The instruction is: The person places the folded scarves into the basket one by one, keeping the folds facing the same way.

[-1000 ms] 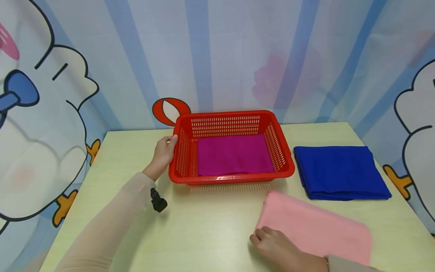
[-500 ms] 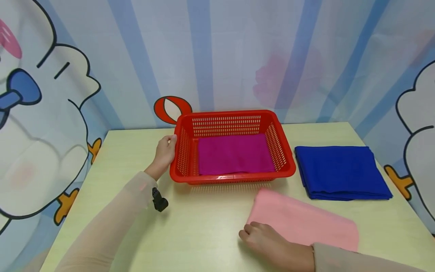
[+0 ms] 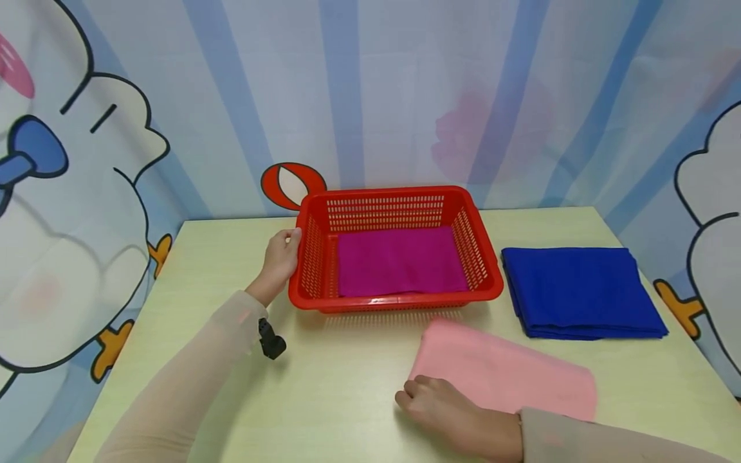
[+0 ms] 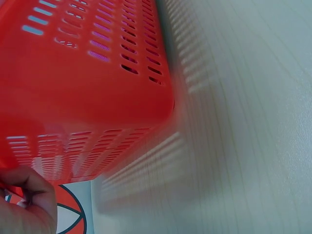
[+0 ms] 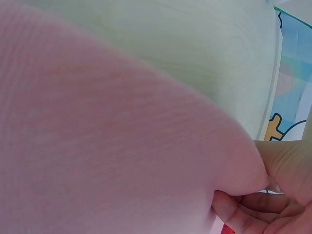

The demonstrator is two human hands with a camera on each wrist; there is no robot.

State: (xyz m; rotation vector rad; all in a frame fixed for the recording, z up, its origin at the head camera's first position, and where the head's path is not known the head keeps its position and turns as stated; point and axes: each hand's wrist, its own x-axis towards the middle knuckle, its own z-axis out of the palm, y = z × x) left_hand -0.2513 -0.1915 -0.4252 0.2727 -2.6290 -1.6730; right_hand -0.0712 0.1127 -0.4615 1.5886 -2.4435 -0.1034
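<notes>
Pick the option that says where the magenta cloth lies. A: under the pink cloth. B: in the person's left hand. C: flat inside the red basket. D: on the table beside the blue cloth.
C: the magenta cloth lies flat on the floor of the red basket, while the left hand only holds the basket's left rim.

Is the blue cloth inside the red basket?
No, the blue cloth lies on the table right of the red basket, which holds a purple cloth.

Red basket over pale table
</notes>
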